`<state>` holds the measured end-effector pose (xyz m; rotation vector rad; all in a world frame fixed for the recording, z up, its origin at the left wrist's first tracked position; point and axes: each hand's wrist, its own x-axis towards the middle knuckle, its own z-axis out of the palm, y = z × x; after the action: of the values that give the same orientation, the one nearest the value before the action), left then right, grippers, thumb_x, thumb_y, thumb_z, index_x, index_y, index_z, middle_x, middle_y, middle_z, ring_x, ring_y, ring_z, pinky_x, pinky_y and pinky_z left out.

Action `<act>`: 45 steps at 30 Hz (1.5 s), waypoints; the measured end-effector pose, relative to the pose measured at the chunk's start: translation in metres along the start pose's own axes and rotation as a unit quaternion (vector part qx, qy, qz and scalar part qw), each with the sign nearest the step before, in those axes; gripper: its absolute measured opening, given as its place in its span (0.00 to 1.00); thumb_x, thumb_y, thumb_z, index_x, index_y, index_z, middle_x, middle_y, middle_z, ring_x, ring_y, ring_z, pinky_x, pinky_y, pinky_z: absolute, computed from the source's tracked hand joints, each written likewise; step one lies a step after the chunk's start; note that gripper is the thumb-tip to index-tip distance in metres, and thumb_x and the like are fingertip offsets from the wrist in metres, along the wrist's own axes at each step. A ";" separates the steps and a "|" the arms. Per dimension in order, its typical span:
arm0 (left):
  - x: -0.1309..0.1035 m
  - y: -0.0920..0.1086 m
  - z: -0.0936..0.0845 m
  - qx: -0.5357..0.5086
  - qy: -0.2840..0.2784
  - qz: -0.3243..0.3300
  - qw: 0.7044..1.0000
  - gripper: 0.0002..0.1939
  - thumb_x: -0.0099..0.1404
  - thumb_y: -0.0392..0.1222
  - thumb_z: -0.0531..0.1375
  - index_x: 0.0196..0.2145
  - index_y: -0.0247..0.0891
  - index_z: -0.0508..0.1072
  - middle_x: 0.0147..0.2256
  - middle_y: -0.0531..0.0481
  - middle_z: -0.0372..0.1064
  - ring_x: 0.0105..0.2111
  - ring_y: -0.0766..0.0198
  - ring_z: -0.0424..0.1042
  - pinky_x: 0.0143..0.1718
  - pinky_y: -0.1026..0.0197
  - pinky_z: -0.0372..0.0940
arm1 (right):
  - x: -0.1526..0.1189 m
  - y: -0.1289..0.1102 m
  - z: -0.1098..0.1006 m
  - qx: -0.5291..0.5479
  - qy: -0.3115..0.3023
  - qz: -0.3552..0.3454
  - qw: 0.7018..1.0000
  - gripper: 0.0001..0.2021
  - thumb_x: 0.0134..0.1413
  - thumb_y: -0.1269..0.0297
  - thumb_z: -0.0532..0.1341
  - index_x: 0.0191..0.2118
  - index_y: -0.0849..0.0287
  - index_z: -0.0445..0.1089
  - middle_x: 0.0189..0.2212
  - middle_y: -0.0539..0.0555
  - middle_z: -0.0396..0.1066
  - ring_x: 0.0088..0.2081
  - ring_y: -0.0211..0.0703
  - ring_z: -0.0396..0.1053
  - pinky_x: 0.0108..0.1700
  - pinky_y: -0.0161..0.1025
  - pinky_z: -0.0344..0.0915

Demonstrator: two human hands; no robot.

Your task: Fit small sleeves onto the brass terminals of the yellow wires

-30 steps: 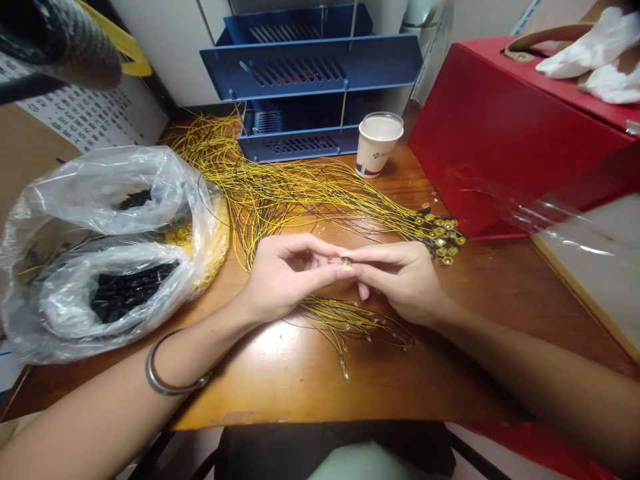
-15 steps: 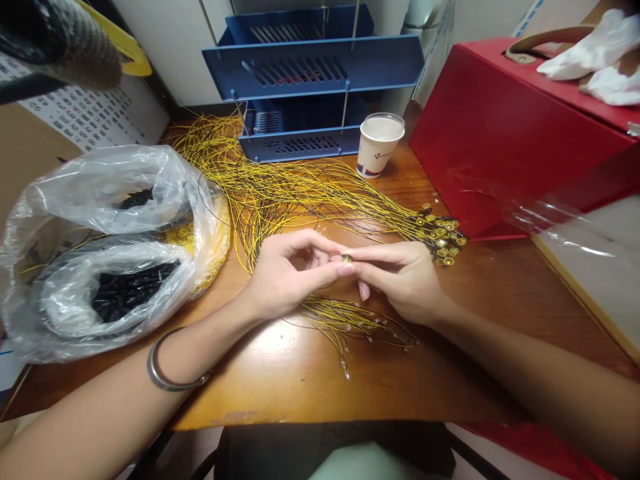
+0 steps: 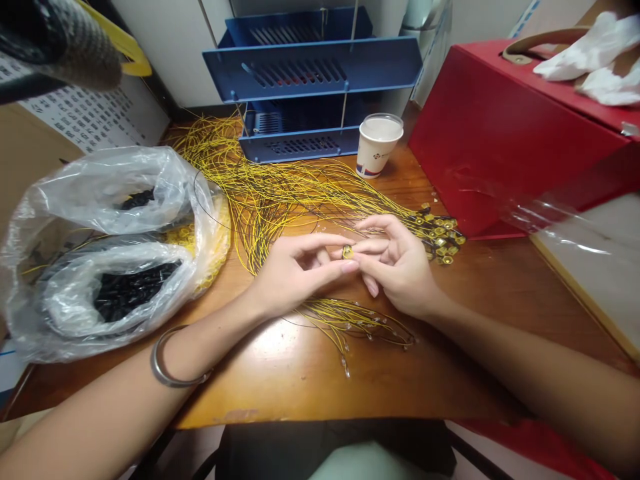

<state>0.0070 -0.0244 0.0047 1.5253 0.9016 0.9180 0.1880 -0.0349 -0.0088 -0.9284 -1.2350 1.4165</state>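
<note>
My left hand (image 3: 293,273) pinches a small yellow-and-black fitting (image 3: 347,252) between thumb and fingertips, above the middle of the table. Meeting it from the other side, my right hand (image 3: 397,267) has its thumb and a finger against the same piece, its index finger lifted away. Fingers partly cover the fitting. Just below the hands, thin yellow-and-black wires (image 3: 330,313) with clear tips lie fanned out on the wood. To the right of my right hand is a cluster of wires ending in similar yellow-and-black fittings (image 3: 440,237).
At left, an open plastic bag (image 3: 25,267) holds black tubular parts and yellow rings. Long yellow wires (image 3: 270,187) spread across the back. Behind them stand a blue tray rack (image 3: 320,70) and a paper cup (image 3: 377,150). A red box (image 3: 490,133) stands at right on the wooden table (image 3: 400,387).
My right index finger has lifted off the fitting and spread upward. More of the fitting's yellow face shows between the fingers. My left hand has shifted slightly right.
</note>
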 end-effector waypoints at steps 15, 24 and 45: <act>-0.004 0.006 0.005 0.058 0.052 0.050 0.996 0.12 0.60 0.45 0.68 0.36 0.34 0.81 0.16 0.57 0.60 0.17 0.73 0.54 0.19 0.69 0.49 | -0.002 -0.002 0.002 -0.013 -0.040 0.008 0.999 0.25 0.48 0.67 0.71 0.51 0.57 0.64 0.27 0.46 0.75 0.14 0.25 0.58 0.15 0.24 0.55; -0.001 -0.001 0.003 0.037 0.048 -0.018 0.998 0.19 0.58 0.50 0.69 0.40 0.32 0.79 0.17 0.57 0.61 0.18 0.72 0.60 0.20 0.69 0.55 | 0.001 -0.003 0.000 0.005 -0.031 0.010 0.999 0.23 0.50 0.66 0.70 0.51 0.59 0.64 0.28 0.48 0.77 0.14 0.24 0.58 0.15 0.24 0.53; -0.002 -0.005 0.006 0.040 0.017 0.018 0.999 0.17 0.63 0.41 0.63 0.48 0.32 0.72 0.23 0.55 0.67 0.21 0.68 0.68 0.25 0.64 0.64 | 0.003 -0.001 -0.005 0.020 -0.040 -0.003 0.999 0.24 0.52 0.65 0.70 0.53 0.60 0.65 0.29 0.48 0.76 0.16 0.25 0.60 0.15 0.25 0.55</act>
<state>0.0113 -0.0279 -0.0009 1.6029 0.9465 0.9463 0.1927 -0.0309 -0.0086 -0.8480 -1.2624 1.4814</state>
